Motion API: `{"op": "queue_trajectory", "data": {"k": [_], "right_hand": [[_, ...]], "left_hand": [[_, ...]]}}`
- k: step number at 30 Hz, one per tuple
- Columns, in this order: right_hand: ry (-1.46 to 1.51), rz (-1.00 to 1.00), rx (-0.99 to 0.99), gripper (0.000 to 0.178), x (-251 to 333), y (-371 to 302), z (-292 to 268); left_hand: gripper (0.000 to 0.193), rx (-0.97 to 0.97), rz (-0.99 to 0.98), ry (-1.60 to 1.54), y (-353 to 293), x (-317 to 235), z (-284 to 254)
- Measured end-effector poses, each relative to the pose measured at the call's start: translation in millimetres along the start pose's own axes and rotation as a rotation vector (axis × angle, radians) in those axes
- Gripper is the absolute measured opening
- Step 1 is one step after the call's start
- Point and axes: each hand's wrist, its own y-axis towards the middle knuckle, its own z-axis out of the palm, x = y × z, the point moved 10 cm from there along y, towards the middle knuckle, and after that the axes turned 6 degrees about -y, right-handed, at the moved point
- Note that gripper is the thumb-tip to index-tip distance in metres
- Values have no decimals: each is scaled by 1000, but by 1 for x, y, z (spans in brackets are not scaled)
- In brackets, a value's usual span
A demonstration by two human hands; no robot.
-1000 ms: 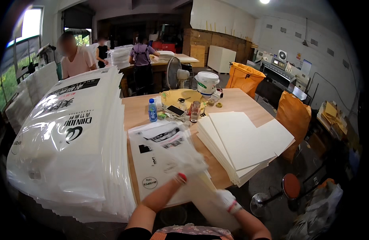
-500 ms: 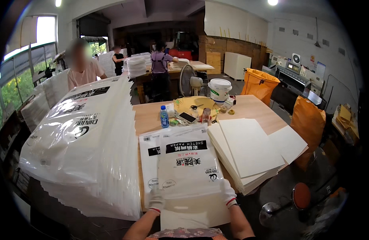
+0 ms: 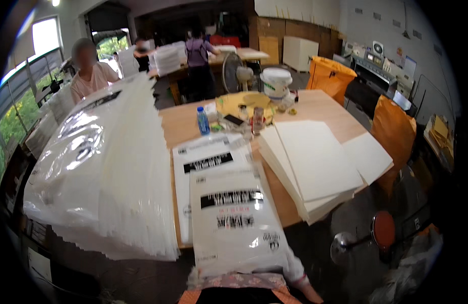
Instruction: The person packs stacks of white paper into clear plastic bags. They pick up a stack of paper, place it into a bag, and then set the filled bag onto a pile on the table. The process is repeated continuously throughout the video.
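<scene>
A clear plastic bag of white paper with black print lies tilted, its lower end against my floral front and its far end over another printed bag on the table. My right hand, in a white glove with a red cuff, grips the lower right edge; its fingertips are tucked out of sight. At the lower left corner only a blurred sliver of my gloved left hand shows, closed on the bag's edge. Right of the bags stands a stack of white paper sheets.
A tall pile of plastic bags fills the left side. Beyond the bags are a blue-capped bottle, a phone, a jar and a white bucket. A fan, orange sacks, a stool and several people surround the table.
Both hands have drawn the upper bag toward my body and past the table's near edge, uncovering more of the bag underneath. The view has tipped lower.
</scene>
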Motion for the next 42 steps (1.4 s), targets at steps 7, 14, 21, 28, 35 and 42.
{"op": "queue_trajectory", "data": {"k": [7,14,21,28,35,42], "right_hand": [[1018,296,138,37,-187,14,79],[804,-160,109,40,27,62,85],[1048,-445,119,53,211,143,-3],[1111,-858,573,54,436,175,-33],[1148,-853,733,28,499,97,30],[-19,-329,258,61,175,182,1]], "left_hand": [[8,-246,339,-242,20,-113,-60],[10,-68,1111,110,-9,-399,-114],[28,-266,1063,-481,-101,-395,-300],[9,-865,1312,-880,-129,-339,-583],[35,-889,775,-540,-99,-90,-687],[46,-1097,-14,-399,-93,130,-322]]}}
